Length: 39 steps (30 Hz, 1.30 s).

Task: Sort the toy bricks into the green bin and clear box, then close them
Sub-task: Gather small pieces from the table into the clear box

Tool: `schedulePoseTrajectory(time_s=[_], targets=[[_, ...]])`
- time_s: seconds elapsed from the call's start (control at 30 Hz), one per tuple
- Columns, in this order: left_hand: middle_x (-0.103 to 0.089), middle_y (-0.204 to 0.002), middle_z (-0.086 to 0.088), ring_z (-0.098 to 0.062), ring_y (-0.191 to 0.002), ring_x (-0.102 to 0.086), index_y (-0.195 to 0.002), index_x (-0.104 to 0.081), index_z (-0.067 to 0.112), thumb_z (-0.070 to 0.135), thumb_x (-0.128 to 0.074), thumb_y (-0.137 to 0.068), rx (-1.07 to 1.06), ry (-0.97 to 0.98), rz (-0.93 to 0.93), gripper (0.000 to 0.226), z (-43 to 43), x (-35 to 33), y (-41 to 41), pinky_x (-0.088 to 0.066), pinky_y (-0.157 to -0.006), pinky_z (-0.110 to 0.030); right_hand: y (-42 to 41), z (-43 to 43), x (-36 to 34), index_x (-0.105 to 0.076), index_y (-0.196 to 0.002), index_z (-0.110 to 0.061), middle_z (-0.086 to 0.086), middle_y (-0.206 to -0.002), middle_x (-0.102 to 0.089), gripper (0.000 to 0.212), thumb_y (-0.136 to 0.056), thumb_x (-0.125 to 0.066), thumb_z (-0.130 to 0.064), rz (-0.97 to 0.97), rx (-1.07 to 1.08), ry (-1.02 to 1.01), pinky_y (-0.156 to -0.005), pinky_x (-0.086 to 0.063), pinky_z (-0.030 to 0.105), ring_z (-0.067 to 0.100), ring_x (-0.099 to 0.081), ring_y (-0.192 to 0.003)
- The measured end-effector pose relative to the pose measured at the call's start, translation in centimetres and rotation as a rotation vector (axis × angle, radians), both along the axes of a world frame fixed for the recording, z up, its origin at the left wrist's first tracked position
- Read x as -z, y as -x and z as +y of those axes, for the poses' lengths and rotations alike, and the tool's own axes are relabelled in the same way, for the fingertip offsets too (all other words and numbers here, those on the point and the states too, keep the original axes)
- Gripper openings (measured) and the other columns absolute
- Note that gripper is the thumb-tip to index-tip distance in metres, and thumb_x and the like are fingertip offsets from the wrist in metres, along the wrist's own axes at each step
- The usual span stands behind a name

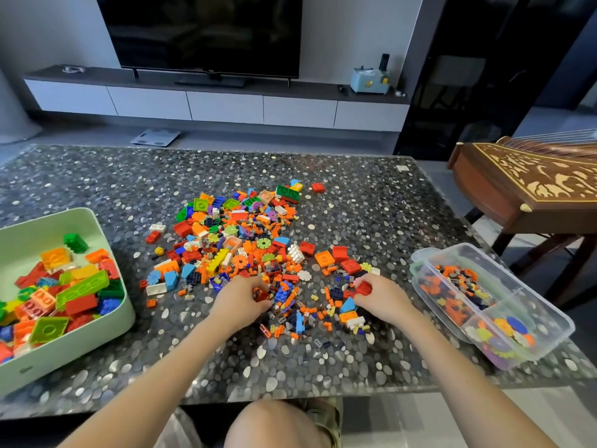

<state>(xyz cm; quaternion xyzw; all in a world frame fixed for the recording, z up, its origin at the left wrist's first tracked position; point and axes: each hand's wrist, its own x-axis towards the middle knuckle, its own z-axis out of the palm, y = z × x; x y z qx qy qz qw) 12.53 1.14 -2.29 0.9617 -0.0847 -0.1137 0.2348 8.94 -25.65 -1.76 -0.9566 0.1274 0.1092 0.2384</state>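
Note:
A heap of mixed toy bricks [239, 240] lies in the middle of the pebble-patterned table. At the left stands the green bin [126, 315], holding several large bricks. The clear box [562, 328] sits at the right, lidless, with small orange and dark pieces in one part and flower-shaped discs in the other. My left hand [240, 302] rests at the near edge of the heap, fingers curled around a small dark red brick [260, 294]. My right hand [382, 297] is closed on a red brick [364, 287] near the heap's right side.
The table [323, 363] ends just in front of my knee [268, 425]. A carved wooden instrument [523, 185] on a stand lies beyond the right corner. A TV [203, 33] on a low cabinet fills the back wall. No lids are in view.

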Motion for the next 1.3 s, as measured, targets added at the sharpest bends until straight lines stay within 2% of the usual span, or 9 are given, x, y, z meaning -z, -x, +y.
schedulePoseTrajectory(time_s=[0.13, 0.27, 0.4, 0.5, 0.63, 0.83, 1.1, 1.2, 1.3], targets=[[-0.058, -0.119, -0.002, -0.018, -0.099, -0.059, -0.123, -0.054, 0.023, 0.036, -0.065, -0.086, 0.025, -0.052, -0.031, 0.041, -0.7, 0.8, 0.3, -0.050, -0.081, -0.027, -1.0, -0.4, 0.1, -0.061, -0.105, -0.022, -0.003, -0.125, -0.060, 0.030, -0.080, -0.068, -0.038, 0.083, -0.093, 0.072, -0.086, -0.047, 0.032, 0.017, -0.058, -0.108], [-0.061, -0.112, -0.002, -0.019, -0.096, -0.058, -0.119, -0.053, 0.018, 0.032, -0.064, -0.088, -0.022, 0.001, -0.043, 0.036, -0.9, 0.9, -0.1, -0.049, -0.078, -0.029, -0.8, 0.0, 0.1, -0.059, -0.097, -0.021, -0.002, -0.108, -0.063, 0.026, -0.082, -0.066, -0.040, 0.063, -0.114, 0.145, -0.068, -0.043, 0.028, 0.016, -0.059, -0.094], [-0.063, -0.112, -0.004, -0.022, -0.099, -0.059, -0.117, -0.058, 0.014, 0.033, -0.063, -0.088, -0.054, 0.014, -0.049, 0.035, -0.3, 0.7, -0.4, -0.048, -0.079, -0.029, -0.2, 0.0, 0.6, -0.056, -0.092, -0.021, -0.005, -0.102, -0.062, 0.023, -0.083, -0.067, -0.039, -0.085, -0.007, 0.056, -0.073, -0.045, 0.031, 0.016, -0.059, -0.092], [-0.064, -0.096, -0.002, -0.017, -0.082, -0.057, -0.106, -0.061, 0.013, 0.039, -0.060, -0.089, -0.093, 0.072, -0.041, 0.031, 0.3, -0.2, -0.5, -0.044, -0.067, -0.024, -0.1, 1.1, -0.3, -0.064, -0.084, -0.012, 0.008, -0.085, -0.067, 0.018, -0.085, -0.067, -0.030, -0.135, 0.145, -0.334, -0.061, -0.048, 0.033, 0.018, -0.058, -0.068], [-0.061, -0.072, -0.001, -0.012, -0.060, -0.056, -0.094, -0.058, 0.009, 0.039, -0.056, -0.091, -0.184, 0.257, 0.039, 0.030, 1.0, -1.5, -0.5, -0.043, -0.054, -0.022, -0.6, 3.2, -2.3, -0.058, -0.093, -0.002, 0.012, -0.070, -0.065, 0.016, -0.090, -0.061, -0.017, 0.139, 0.500, -1.171, -0.034, -0.033, 0.019, 0.012, -0.048, -0.047], [-0.065, -0.086, -0.016, -0.017, -0.064, -0.065, -0.100, -0.053, -0.004, 0.006, -0.050, -0.095, -0.446, 1.049, 0.516, 0.011, 4.7, -5.8, 0.0, -0.046, -0.042, -0.016, -1.2, 8.9, -3.9, -0.051, -0.090, -0.003, 0.008, -0.069, -0.054, 0.017, -0.080, -0.056, -0.016, 0.361, 0.594, -1.787, -0.031, -0.030, 0.014, 0.010, -0.047, -0.043], [-0.057, -0.079, -0.011, -0.018, -0.065, -0.054, -0.083, -0.057, 0.009, -0.008, -0.054, -0.088, -0.689, 0.885, 0.050, 0.018, 17.8, -8.3, 0.9, -0.048, -0.058, -0.022, -3.5, 24.5, -8.0, -0.049, -0.074, -0.005, 0.009, -0.064, -0.046, 0.018, -0.092, -0.050, -0.005, 0.495, 0.213, -1.556, -0.033, -0.030, 0.013, 0.012, -0.039, -0.049], [-0.052, -0.071, -0.008, -0.016, -0.056, -0.043, -0.099, -0.060, 0.010, -0.006, -0.057, -0.085, -0.791, 0.774, -0.010, 0.021, 20.6, -7.6, -0.2, -0.036, -0.054, -0.025, -4.4, 30.8, -8.9, -0.047, -0.072, -0.007, 0.007, -0.064, -0.044, 0.022, -0.093, -0.046, -0.003, 0.539, 0.090, -1.452, -0.036, -0.031, 0.013, 0.009, -0.038, -0.049], [-0.060, -0.092, -0.017, -0.024, -0.076, -0.055, -0.121, -0.053, 0.009, -0.005, -0.053, -0.083, -0.865, 0.935, 0.017, 0.040, 22.3, -6.8, -1.1, -0.047, -0.071, -0.032, -4.8, 35.2, -9.5, -0.056, -0.077, -0.009, 0.005, -0.073, -0.053, 0.016, -0.093, -0.051, -0.007, 0.496, 0.013, -1.413, -0.058, -0.046, 0.020, 0.011, -0.049, -0.061]])
